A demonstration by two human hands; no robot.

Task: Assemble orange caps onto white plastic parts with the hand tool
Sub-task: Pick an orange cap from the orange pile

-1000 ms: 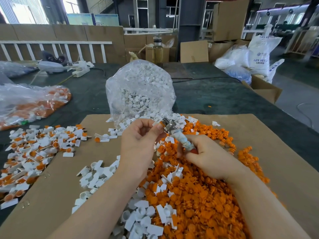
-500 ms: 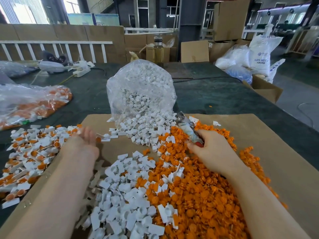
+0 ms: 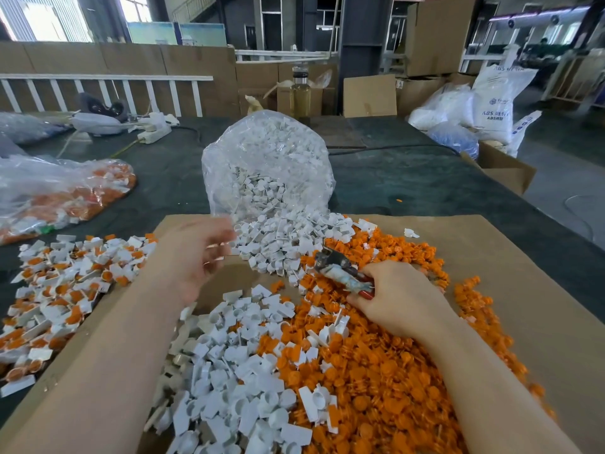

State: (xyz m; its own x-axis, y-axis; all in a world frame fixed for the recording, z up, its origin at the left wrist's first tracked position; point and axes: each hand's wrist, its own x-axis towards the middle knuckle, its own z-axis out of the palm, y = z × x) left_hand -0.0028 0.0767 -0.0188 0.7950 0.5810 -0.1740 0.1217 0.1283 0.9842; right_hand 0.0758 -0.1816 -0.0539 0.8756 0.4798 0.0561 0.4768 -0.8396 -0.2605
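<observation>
A metal hand tool with a pale wrapped handle and red grips (image 3: 340, 273) is held in the right hand (image 3: 402, 299), whose fingers are curled round its handle end; the steel head points away from the hand and up to the left, over the edge of a heap of small round orange plastic caps (image 3: 376, 371). That heap is spread beneath and behind the right hand and forearm. Just left of the hand, a heap of small white moulded plastic parts (image 3: 235, 362) is seen, some mixed in among the caps. The left hand (image 3: 196, 260) is raised above the brown cardboard sheet (image 3: 523, 273), blurred, with fingers loosely spread; nothing can be made out in it. Beyond its fingertips a clear plastic bag of white parts (image 3: 268, 168) lies open, its contents spilled toward the tool. Left of the left forearm, a pile of white parts fitted with orange caps (image 3: 65, 283) is laid on the dark green table top (image 3: 409, 185).
</observation>
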